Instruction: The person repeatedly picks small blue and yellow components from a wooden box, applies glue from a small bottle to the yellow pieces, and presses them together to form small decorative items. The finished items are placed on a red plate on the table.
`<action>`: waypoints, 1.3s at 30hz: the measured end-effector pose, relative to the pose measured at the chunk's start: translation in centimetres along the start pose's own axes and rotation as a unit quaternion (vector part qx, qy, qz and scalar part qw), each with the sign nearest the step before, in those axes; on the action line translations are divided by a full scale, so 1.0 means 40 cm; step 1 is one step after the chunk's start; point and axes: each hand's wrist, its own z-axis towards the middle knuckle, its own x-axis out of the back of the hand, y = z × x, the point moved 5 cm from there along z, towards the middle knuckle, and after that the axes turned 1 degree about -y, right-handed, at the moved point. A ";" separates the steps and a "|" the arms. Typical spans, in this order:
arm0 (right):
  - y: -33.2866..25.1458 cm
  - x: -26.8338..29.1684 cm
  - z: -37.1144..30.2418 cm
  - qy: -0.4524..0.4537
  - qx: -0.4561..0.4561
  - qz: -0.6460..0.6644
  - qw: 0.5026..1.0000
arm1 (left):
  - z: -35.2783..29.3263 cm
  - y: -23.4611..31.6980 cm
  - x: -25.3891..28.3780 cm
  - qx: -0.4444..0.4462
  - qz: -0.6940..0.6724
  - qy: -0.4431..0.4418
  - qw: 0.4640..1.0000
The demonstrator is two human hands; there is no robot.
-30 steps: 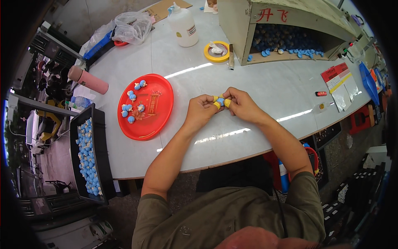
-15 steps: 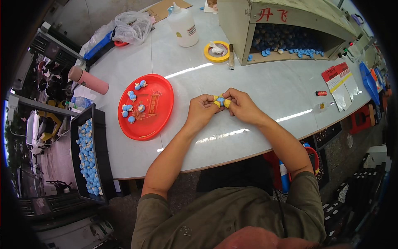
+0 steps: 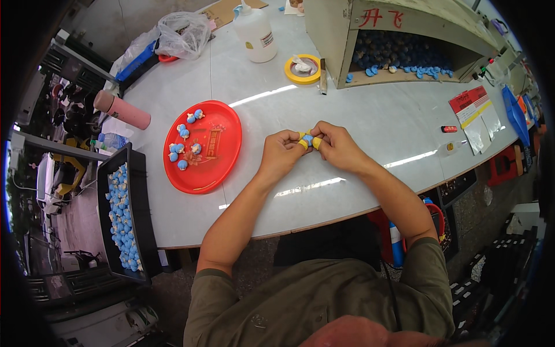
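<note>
Both hands meet over the middle of the table, pinching a small blue piece between the fingertips. My left hand grips it from the left, and my right hand from the right. Yellow bands show at the fingertips around the piece and look like finger wraps. Its exact shape is mostly covered by the fingers. To the left of my hands lies a round red plate, with several small blue-and-cream figure pieces toward its left side.
A black tray full of blue-and-cream pieces stands at the table's left edge. Beyond are a pink bottle, a white squeeze bottle and a yellow tape roll. An open-fronted box with dark blue pieces sits far right, near printed cards.
Both hands stay in almost the same place, still pinching the blue piece. The fingers have shifted only slightly, and the whole view has moved a little.
</note>
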 end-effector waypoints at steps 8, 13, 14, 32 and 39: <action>-0.005 -0.006 -0.003 0.004 0.017 0.006 1.000 | -0.001 -0.005 -0.002 -0.020 0.015 0.015 1.000; -0.003 -0.005 -0.003 0.005 0.012 -0.022 1.000 | -0.001 -0.006 -0.001 -0.023 0.021 0.019 0.999; -0.003 -0.005 -0.003 0.007 0.015 -0.019 1.000 | -0.001 -0.007 -0.002 -0.024 0.019 0.019 0.999; -0.003 -0.003 -0.002 -0.003 0.016 -0.017 1.000 | -0.003 -0.009 -0.001 -0.023 0.028 0.013 0.999; -0.003 -0.002 0.001 -0.009 0.000 -0.005 1.000 | -0.001 -0.009 0.003 -0.017 0.033 0.012 0.999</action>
